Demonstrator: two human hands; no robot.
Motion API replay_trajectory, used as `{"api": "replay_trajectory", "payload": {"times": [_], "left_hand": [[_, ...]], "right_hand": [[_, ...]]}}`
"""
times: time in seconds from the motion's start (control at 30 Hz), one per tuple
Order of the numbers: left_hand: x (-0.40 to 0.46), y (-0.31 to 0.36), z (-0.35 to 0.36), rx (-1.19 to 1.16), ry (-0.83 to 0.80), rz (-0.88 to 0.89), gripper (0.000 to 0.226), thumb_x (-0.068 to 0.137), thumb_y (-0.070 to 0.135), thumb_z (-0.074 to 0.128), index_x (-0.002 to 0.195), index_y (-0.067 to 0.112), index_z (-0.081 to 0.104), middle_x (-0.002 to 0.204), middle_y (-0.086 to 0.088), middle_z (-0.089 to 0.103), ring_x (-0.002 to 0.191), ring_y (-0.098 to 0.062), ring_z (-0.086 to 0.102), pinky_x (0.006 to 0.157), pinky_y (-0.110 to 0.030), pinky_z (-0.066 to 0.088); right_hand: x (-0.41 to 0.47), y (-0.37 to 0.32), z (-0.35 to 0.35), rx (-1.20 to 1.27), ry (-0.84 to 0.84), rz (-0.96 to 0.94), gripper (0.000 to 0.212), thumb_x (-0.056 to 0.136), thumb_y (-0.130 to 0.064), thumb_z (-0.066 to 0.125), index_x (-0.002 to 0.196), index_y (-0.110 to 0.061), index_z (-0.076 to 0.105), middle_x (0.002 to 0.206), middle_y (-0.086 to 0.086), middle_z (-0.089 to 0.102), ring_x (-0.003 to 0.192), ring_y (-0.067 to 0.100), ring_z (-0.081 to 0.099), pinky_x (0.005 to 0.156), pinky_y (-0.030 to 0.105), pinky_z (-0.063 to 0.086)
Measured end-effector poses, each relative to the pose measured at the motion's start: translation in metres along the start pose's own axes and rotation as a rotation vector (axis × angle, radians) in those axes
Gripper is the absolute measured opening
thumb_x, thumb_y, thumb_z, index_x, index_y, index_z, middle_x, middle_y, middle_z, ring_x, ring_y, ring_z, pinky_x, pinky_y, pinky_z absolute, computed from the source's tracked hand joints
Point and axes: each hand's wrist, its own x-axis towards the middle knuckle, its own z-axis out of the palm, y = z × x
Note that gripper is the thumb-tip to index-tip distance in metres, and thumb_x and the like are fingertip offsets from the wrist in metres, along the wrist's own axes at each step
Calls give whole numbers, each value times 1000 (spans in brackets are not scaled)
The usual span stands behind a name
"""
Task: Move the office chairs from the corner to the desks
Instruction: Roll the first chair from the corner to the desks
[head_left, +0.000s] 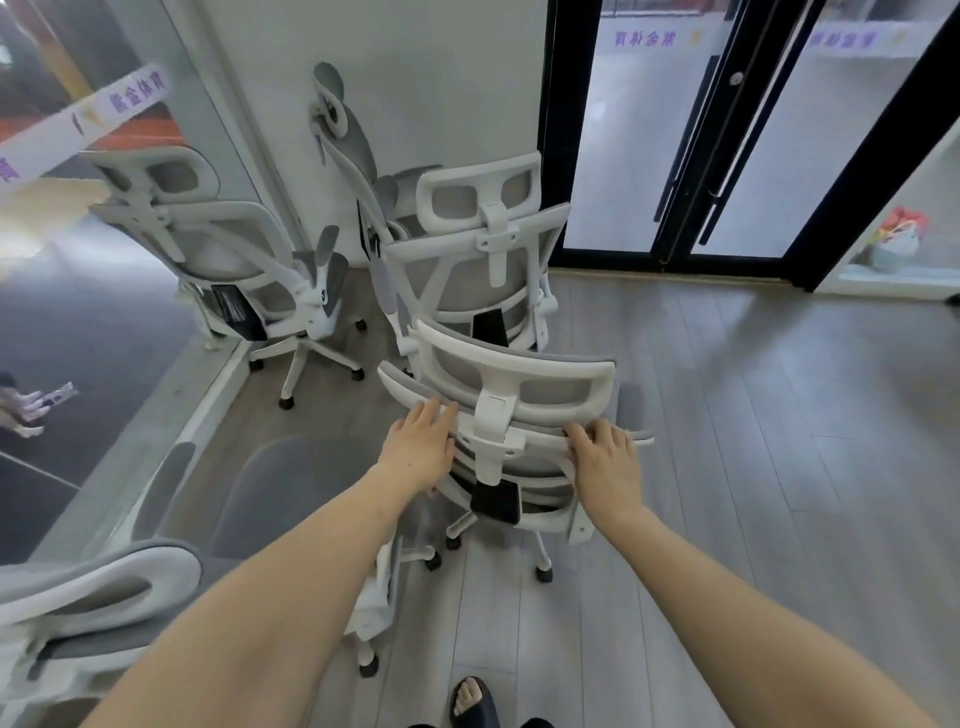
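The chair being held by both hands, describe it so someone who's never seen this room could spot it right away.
Start at the black-framed glass doors and look left to the white wall corner where grey mesh chairs cluster. The held chair is the one nearest the camera on the wood floor, its back towards the viewer. Only it has the left hand and right hand on its backrest.
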Motion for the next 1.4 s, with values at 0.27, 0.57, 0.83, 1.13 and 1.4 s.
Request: {"api": "replay_trajectory", "payload": {"times": [0.27, 0.57, 0.83, 1.13, 1.4], "left_hand": [[8, 12, 16, 99, -34, -44, 70, 104, 30, 38, 164, 34, 2, 172, -5, -3, 157, -34, -4, 125, -54, 10], [-6, 81, 17, 32, -23, -145, 69, 94, 23, 45, 159, 33, 25, 165, -2, 23, 151, -29, 15, 119, -47, 27], [-65, 193, 50, -90, 13, -358, 73, 94, 17, 45, 159, 41, 20, 168, 7, 14, 157, -22, 1, 118, -56, 31], [-148, 308, 82, -96, -41, -481, 83, 91, 12, 41, 162, 43, 11, 171, 6, 4, 158, -22, -5, 122, -59, 19], [-246, 386, 128, -119, 28, -580, 81, 88, 12, 43, 160, 39, 18, 169, 4, 11, 157, -25, 1, 118, -57, 31]], "right_hand": [[3, 33, -3, -32, -39, -65, 30, 91, -19, 69, 116, -22, 54, 104, 5, 55, 99, 30, 54, 98, 49, 47], [-4, 97, -18, -52, -46, -214, 29, 97, -26, 63, 124, -27, 53, 110, 0, 55, 103, 26, 52, 97, 42, 43], [-40, 183, -44, -7, -76, -345, 42, 91, -20, 71, 128, -26, 54, 112, 2, 57, 103, 28, 53, 97, 45, 44], [-116, 260, -72, 125, -60, -451, 33, 94, -19, 69, 125, -24, 60, 102, 0, 53, 94, 26, 49, 97, 41, 43], [-208, 299, -100, 211, -149, -539, 37, 96, -14, 64, 131, -23, 58, 106, 2, 51, 98, 29, 46, 103, 47, 41]]}}
